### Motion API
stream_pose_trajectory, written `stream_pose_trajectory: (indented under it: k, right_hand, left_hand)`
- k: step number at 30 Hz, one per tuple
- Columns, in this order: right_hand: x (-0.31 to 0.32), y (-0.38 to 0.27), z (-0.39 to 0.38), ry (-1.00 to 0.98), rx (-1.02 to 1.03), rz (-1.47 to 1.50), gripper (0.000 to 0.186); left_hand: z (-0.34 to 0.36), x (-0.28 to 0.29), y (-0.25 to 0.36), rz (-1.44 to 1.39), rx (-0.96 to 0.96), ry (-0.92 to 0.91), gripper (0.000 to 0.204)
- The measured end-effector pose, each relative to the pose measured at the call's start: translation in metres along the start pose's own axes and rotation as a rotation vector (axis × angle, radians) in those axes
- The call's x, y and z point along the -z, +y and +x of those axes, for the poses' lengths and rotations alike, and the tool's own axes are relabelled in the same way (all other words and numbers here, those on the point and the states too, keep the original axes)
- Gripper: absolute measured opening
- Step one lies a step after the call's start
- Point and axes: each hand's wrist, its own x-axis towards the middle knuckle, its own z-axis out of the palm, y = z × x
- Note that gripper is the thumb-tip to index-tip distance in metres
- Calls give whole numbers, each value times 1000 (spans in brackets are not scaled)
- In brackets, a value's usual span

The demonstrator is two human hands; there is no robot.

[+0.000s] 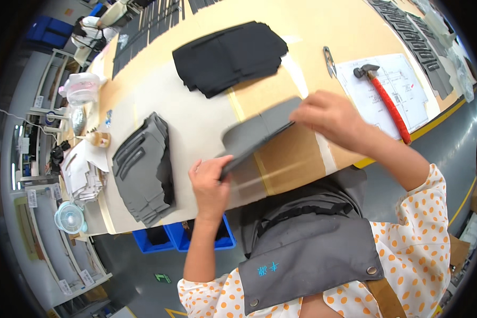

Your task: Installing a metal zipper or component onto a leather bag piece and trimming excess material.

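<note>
Between my two hands a dark grey cut panel with rounded corners is held tilted above the table's near edge. My left hand pinches its lower left corner, and my right hand grips its upper right end. Left of my left hand lies a stack of grey panels with darker slots on the top piece. Beyond the held panel rests a pile of black panels. Whether the held panel is one layer or more, I cannot tell.
On the right, a hammer with a red handle lies over a printed drawing sheet, beside thread snips. Blue bins stand below the table's near edge. A small fan and white papers are at the left.
</note>
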Motion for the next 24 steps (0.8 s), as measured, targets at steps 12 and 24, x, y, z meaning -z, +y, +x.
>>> stream_pose_trajectory:
  k: [12, 24]
  right_hand:
    - [12, 90, 111, -61, -598, 714, 32]
    - [-46, 147, 106, -14, -762, 803, 35]
  left_hand:
    - [131, 30, -48, -1087, 562, 168, 16]
    - [163, -23, -85, -1105, 697, 149, 14]
